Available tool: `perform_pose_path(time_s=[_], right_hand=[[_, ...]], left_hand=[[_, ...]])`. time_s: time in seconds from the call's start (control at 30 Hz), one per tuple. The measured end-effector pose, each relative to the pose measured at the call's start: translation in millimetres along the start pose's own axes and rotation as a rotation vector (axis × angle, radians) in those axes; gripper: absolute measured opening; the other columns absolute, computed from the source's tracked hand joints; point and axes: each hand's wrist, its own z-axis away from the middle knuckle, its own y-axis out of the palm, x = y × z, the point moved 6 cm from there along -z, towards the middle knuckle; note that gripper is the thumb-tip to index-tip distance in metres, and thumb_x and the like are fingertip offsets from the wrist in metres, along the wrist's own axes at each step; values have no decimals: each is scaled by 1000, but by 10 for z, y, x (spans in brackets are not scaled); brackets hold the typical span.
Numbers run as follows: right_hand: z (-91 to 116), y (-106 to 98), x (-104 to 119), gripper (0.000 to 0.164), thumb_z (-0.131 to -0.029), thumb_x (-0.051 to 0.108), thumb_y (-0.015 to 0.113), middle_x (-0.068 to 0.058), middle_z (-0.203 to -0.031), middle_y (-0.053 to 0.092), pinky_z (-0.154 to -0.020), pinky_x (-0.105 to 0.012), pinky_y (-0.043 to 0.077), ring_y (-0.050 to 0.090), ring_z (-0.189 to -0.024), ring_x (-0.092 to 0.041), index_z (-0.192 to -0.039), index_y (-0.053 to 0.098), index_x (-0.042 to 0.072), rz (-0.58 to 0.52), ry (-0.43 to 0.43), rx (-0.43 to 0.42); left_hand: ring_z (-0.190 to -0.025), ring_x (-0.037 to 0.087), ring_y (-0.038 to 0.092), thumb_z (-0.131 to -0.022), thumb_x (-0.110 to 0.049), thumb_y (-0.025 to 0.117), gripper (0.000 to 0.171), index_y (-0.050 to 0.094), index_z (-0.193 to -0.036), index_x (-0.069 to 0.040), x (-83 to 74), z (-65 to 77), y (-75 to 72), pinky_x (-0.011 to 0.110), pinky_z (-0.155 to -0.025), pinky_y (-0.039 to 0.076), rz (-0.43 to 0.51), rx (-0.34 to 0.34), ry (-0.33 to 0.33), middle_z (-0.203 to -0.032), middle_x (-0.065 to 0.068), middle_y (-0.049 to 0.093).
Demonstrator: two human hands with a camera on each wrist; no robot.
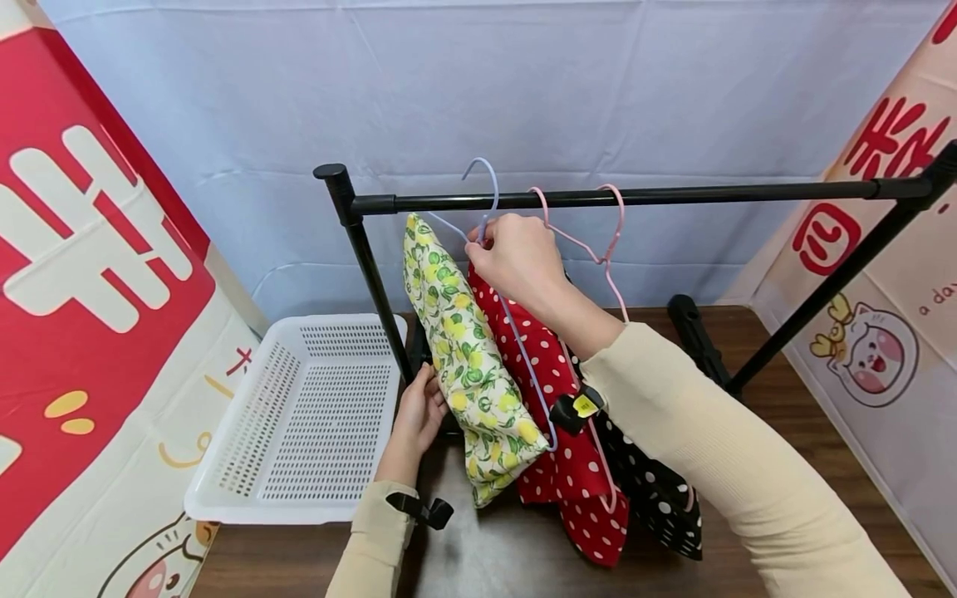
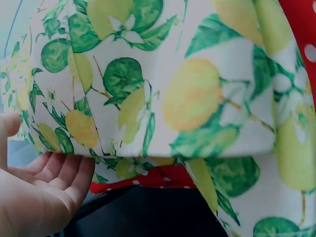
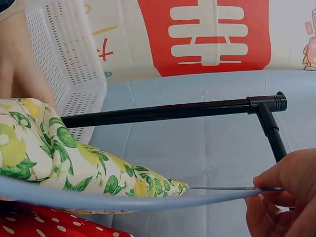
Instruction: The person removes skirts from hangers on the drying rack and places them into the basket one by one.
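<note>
My right hand [image 1: 519,257] pinches a light blue hanger [image 1: 527,357] just below its hook, which rises above the black rail in the head view. Over this hanger is a lemon-print cloth garment [image 1: 467,357], slanting down toward the front. My left hand [image 1: 420,411] is at the garment's left side, below the rail. In the left wrist view, its nearly straight fingers [image 2: 61,170] touch the lower edge of the lemon fabric from beneath, with the thumb apart from them. To the right, a red polka-dot garment [image 1: 576,473] hangs from a pink hanger [image 1: 615,224].
The black clothes rack [image 1: 710,195] spans the table, its left post beside a white perforated basket [image 1: 344,415]. A black polka-dot garment [image 1: 650,482] hangs behind the red one. A pale blue cloth backdrop [image 1: 224,100] stands behind, with printed panels at both sides.
</note>
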Motion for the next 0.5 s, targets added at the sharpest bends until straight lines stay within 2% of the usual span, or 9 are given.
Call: perform_pose_path(time_s=[0.17,0.37,0.5], right_hand=[[9,-12,-5,23,-88,24,57,-5,-76,70,-48,-29,39,60,-60,-20,-92,74,10,-9,0,0],[17,-20,-19,23,-89,23,55,-5,-78,70,-47,-28,37,59,-59,-20,-93,74,10,-8,-12,1],[18,-30,-31,23,-89,23,55,-5,-73,69,-47,-29,38,59,-60,-21,-90,74,10,1,-14,-7]], left_hand=[[-101,11,60,-98,-30,43,44,40,-134,-3,-33,16,7,28,-87,46,-19,5,23,-110,-2,63],[-85,8,61,-96,-21,50,48,35,-135,2,-71,30,-61,23,-76,49,-25,-88,25,-97,-3,62],[-77,6,57,-94,-20,52,49,34,-135,1,-112,66,-96,19,-69,47,-42,-140,30,-94,-2,58]])
